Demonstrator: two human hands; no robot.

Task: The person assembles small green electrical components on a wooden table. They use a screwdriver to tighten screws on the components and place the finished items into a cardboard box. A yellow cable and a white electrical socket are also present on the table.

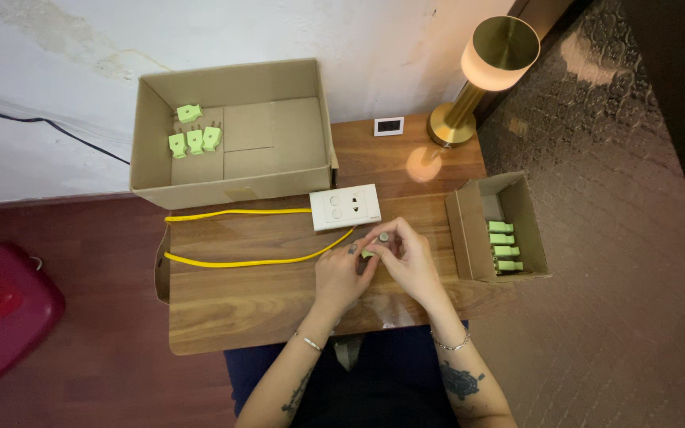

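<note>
Left hand (341,277) and right hand (407,257) grip, seemingly, a green plug (369,253)

Four green plugs (194,133) are counted in the large cardboard box (152,119) at the upper left of the frame. Four more green plugs (504,246) are seen in the small cardboard box (469,238) at the right, and one green plug (369,252) is held between two hands at the centre. One white socket plate (346,207), one yellow cable (231,238), one brass lamp (485,71) and one small white display (388,126) are counted on the surface (239,301). One red object (1,309) is seen at the lower left.
</note>
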